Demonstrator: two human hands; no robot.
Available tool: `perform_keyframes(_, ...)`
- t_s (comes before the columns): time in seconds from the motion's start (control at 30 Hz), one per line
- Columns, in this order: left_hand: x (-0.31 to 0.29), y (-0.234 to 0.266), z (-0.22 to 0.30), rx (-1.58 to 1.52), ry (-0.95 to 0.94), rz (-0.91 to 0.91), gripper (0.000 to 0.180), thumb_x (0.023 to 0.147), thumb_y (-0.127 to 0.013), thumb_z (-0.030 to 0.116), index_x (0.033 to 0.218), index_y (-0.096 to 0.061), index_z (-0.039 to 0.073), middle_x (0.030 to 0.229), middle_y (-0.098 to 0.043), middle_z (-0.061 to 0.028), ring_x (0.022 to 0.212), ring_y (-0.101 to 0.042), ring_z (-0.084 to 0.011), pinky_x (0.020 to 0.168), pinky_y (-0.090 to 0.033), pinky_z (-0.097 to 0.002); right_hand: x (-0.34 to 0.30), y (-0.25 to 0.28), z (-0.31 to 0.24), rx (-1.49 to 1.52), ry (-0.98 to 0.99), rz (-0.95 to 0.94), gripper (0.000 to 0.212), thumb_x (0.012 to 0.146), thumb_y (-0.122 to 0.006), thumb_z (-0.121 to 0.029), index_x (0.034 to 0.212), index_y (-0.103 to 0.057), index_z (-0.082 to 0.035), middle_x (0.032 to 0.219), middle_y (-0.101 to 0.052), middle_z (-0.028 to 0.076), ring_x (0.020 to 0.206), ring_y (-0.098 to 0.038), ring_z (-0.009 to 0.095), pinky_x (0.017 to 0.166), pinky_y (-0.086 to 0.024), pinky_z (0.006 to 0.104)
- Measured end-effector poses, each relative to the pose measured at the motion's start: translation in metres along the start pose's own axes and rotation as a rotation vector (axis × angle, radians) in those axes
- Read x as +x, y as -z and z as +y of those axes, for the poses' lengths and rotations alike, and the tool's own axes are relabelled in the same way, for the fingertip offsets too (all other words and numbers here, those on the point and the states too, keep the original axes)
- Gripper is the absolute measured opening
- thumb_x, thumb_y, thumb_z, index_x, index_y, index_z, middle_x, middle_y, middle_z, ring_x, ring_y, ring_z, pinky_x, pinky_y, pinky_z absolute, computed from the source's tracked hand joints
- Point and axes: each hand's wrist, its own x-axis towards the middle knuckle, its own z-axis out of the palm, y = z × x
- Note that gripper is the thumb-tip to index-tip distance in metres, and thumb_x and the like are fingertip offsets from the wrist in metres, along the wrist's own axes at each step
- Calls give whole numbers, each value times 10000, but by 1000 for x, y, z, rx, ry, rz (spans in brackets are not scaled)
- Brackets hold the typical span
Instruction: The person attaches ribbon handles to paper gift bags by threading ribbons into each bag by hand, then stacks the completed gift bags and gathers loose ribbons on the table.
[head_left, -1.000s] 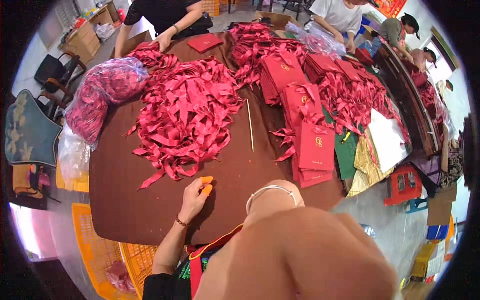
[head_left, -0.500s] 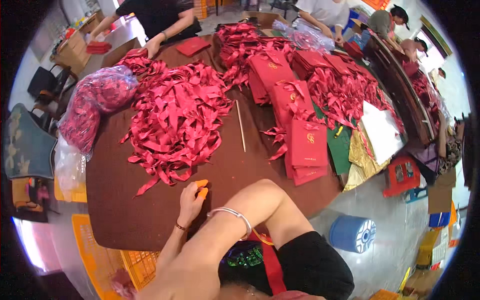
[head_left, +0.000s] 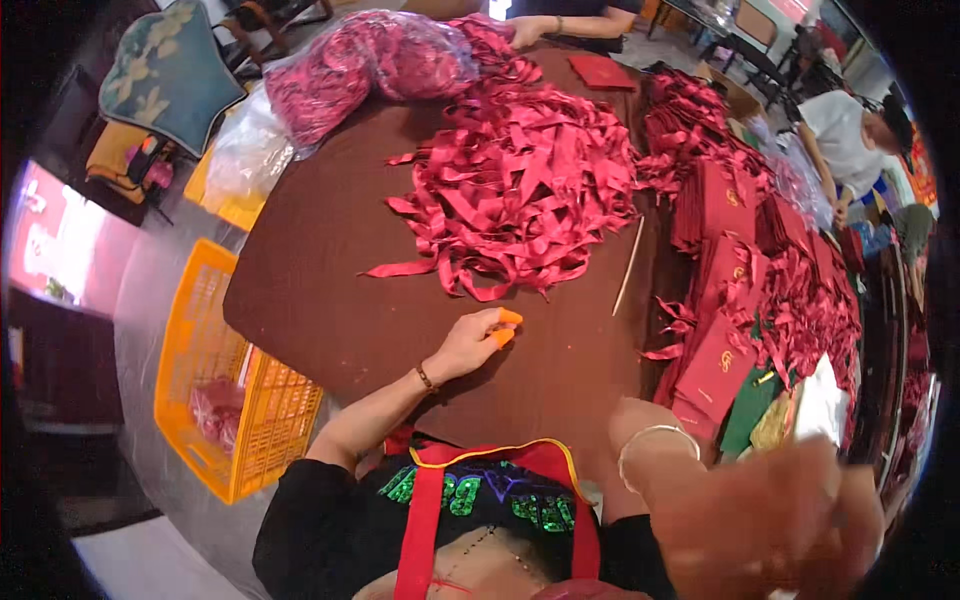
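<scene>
My left hand [head_left: 474, 341] rests on the brown cloth of the table [head_left: 350, 250], with orange finger cots on its thumb and index finger. Those two tips are slightly apart and nothing shows between them; the other fingers curl under. Just beyond lies a big heap of red ribbon loops [head_left: 530, 180]. Raised close to the camera at the lower right, my right hand [head_left: 770, 510] is large and smeared by motion, so its fingers cannot be read. Behind it are stacks of red pouches [head_left: 716, 365] with gold print and ribbon ties.
A thin wooden stick [head_left: 628, 267] lies between heap and pouches. Clear plastic bags of red ribbons [head_left: 370, 65] sit at the far left table edge. An orange crate [head_left: 200, 440] stands on the floor at left. One person's hand [head_left: 532, 30] reaches in beyond the table; others work at right.
The view has swung, so the table things sit differently. My right forearm, which crossed in front of me, has moved out to the right. My left hand stays on the table, fingers much the same.
</scene>
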Motion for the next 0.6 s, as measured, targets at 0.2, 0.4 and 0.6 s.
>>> perform_keyframes(0.2,-8,14,10,162,-145,205,194,830,-547,71,1012,-601,27,938,-627,-129,837,-607,-226,742,-479,-313,-22,13,-10,-463,547,-123,380,905,-488,-161,1279,-473,-98,1240,-507,111,1155,-461,162,948,-329,349)
perform_keyframes(0.4,-15,65,17,229,-388,811,324,844,-569,64,1159,-493,57,1125,-510,-94,1013,-505,-190,831,-426,-311,-80,35,51,-2,-245,584,281,872,-426,-296,891,-515,-29,795,-488,63,771,-550,195,676,-470,316)
perform_keyframes(0.6,15,140,-39,-102,-110,1108,531,879,-565,215,1320,-317,49,1306,-347,-104,1177,-372,-216,944,-352,-348,-162,71,169,-98,-1180,668,314,892,-533,-117,1189,-466,-39,1061,-547,79,929,-564,168,795,-485,299)
